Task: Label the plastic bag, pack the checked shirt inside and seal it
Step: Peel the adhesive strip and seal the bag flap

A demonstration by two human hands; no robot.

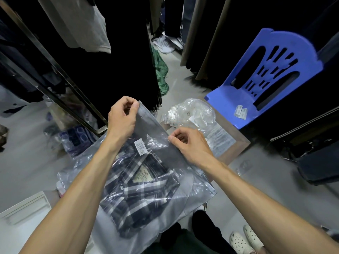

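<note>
Head view, left hand (122, 119) and right hand (190, 143) pinching plastic bag (156, 143) mouth, checked shirt (139, 189) inside lengthwise, collar toward opening

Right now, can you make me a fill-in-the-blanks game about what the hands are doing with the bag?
1. The shirt is already ____ the bag.
2. The white label on the bag shows a ____.
3. The left hand and right hand both pinch the bag's ____ edge.
4. The chair is coloured ____.

Missing words: inside; barcode; top; blue
</note>
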